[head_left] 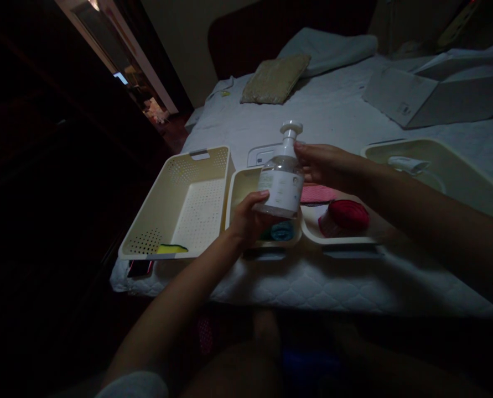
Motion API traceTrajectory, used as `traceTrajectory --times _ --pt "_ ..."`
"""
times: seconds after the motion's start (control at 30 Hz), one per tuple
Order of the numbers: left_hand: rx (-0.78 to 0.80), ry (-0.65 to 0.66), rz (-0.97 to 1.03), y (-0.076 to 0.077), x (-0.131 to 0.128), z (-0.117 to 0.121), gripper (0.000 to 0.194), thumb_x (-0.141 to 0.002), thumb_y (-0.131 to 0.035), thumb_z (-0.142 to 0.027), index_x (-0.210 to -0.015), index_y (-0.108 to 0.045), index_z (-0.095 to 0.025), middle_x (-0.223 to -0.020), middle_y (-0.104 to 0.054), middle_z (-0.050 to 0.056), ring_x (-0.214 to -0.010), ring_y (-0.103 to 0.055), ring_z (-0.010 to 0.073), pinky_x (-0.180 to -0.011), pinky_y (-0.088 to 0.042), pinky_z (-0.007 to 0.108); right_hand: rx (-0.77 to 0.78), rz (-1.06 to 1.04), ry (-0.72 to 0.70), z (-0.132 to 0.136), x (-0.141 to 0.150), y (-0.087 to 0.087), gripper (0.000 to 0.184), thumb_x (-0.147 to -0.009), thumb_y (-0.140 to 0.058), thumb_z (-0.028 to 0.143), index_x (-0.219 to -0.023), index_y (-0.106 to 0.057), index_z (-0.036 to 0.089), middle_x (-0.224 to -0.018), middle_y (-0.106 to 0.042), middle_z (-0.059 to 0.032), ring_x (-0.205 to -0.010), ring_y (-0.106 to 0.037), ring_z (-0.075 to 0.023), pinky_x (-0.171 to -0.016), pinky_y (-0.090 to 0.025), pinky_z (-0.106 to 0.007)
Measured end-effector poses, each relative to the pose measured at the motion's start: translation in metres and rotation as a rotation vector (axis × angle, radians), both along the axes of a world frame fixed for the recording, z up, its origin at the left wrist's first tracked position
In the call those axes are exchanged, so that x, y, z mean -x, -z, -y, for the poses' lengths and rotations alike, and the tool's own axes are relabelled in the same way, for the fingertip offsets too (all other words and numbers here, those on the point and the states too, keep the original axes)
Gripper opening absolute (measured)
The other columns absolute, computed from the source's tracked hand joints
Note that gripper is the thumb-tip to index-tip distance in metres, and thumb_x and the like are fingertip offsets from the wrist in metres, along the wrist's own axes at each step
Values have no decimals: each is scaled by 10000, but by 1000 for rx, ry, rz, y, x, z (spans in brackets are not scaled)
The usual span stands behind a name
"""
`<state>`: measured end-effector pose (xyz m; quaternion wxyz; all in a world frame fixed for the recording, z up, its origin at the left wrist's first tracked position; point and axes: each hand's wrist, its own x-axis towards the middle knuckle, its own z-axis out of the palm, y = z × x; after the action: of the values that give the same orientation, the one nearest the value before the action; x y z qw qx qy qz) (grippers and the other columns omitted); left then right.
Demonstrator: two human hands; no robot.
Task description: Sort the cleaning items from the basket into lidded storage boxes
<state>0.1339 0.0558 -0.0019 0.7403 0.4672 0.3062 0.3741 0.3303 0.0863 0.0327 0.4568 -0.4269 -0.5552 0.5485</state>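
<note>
- The pump bottle (281, 188) is in the air above the middle basket (232, 199), nearly upright and leaning a little; we judge it not yet set down anywhere.
- Our left grip (250, 218) is closed around its lower side, thumb on the label.
- Our right grip (312, 160) is partly curled at its neck and far side; the bottle hides some fingers, so we cannot tell how firmly it holds.
- Sorted or not, these things already lie in baskets: a yellow sponge (171, 249) in the perforated basket (200, 204), a blue roll (282, 231) in the middle one, a red roll (348, 215) and pink cloth (317, 193) next along, a white tube (410, 164) at far right.
- All the baskets stand on a white quilted bed (333, 116), with a phone (140, 268) near its edge.
- Behind, we see a tan cushion (275, 80), a white box (429, 94) and a dark headboard (246, 38).
- The room is dim; a doorway (146, 94) at left shows some light.
</note>
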Motion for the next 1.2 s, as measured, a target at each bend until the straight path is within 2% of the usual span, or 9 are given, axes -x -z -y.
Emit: traceTrajectory --times 0.13,0.27,0.4,0.53,0.7,0.9,1.07,1.2 --pt "33 62 49 -2 1 0 594 -653 -609 -550 -1102 -591 -163 -1052 -680 136 -966 -656 323 -862 -539 488 -16 -52 -53 4 4 -3 432 -766 -679 588 -921 -660 185 -940 -697 -121 -984 -658 -261 -887 -557 -438" --pt "37 98 42 -2 4 0 589 -662 -610 -563 -1102 -596 -172 -1076 -672 138 -1017 -642 330 -886 -531 493 -8 -60 -63 7 6 -4 431 -757 -691 593 -865 -654 178 -909 -692 -112 -936 -663 -245 -842 -563 -424" --pt "15 113 -11 -3 6 -2 552 -671 -637 -563 -1074 -600 -188 -1102 -668 128 -1081 -613 344 -897 -520 505 -55 -52 31 8 6 -7 446 -696 -734 621 -747 -632 190 -813 -672 -71 -841 -658 -202 -763 -559 -340" --pt "-48 41 -73 0 4 -3 529 -636 -722 -528 -1019 -590 -189 -1100 -667 104 -1111 -592 327 -911 -502 460 -98 42 164 9 6 -9 446 -636 -783 607 -717 -656 187 -772 -665 -35 -750 -631 -147 -676 -514 -263" --pt "-124 -73 -118 5 -1 -3 630 -560 -829 -444 -1063 -559 -179 -1085 -660 93 -1104 -596 296 -975 -448 435 -145 165 315 11 7 -11 438 -692 -734 609 -772 -676 182 -772 -676 -51 -723 -637 -160 -599 -486 -271" --pt "-189 -76 -116 7 -3 -4 626 -533 -866 -335 -1058 -570 -169 -1111 -652 95 -1099 -601 282 -1004 -427 444 -130 289 404 13 14 -16 392 -723 -734 552 -732 -646 170 -725 -655 -57 -660 -615 -147 -558 -476 -258" --pt "-103 -38 -90 5 1 -3 611 -509 -872 -298 -1036 -594 -167 -1106 -660 88 -1101 -611 281 -1019 -429 446 -109 242 343 14 13 -16 400 -739 -719 569 -785 -637 180 -777 -664 -62 -738 -637 -157 -595 -514 -246" --pt "-38 2 -48 7 7 -5 577 -532 -852 -304 -1042 -617 -169 -1131 -666 96 -1132 -603 302 -1010 -446 458 6 88 163 13 7 -12 395 -781 -688 564 -845 -628 179 -875 -680 -64 -815 -661 -158 -688 -560 -259"
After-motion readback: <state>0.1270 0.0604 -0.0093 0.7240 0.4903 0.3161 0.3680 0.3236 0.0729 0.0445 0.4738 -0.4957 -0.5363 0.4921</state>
